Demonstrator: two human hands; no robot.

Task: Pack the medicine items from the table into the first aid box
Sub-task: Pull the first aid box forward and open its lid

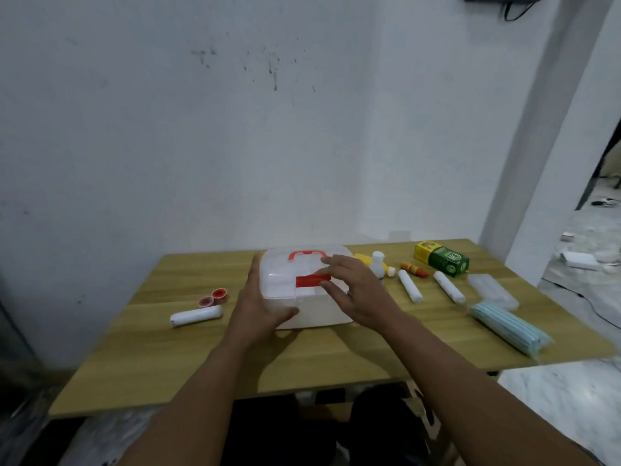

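Centrally placed on wooden table (pixel 141 358): first aid box (pixel 304 290), translucent white, lid down, red handle (pixel 306 254) on top and red latch (pixel 312 281) on the near face; long axis running left to right across the frame, latch side turned toward the camera.

Left hand (pixel 260 306) flat against the box's left end, fingers extended upward along the side, thumb hooked round the lower front corner; pressing rather than clenching. Right hand (pixel 356 290) spread loosely over the lid's right half, fingertips (pixel 327 260) near the handle and at the latch; touching or just hovering cannot be told through the blur.

Lower left of the box: white gauze roll (pixel 196 316) lying nearly left to right, with two small red-capped pots (pixel 213 297) just behind it.

Right of the box: yellow-and-white bottles (pixel 376 262) partly hidden behind the right hand, a small orange tube (pixel 414 269), two more white rolls (pixel 410 286) (pixel 449 287) both slanting from upper left to lower right, a green and yellow carton (pixel 442 258) at the far edge, a clear flat case (pixel 492 290), and a stack of blue face masks (pixel 507 327) angled toward the lower right, nearest the table's right edge.
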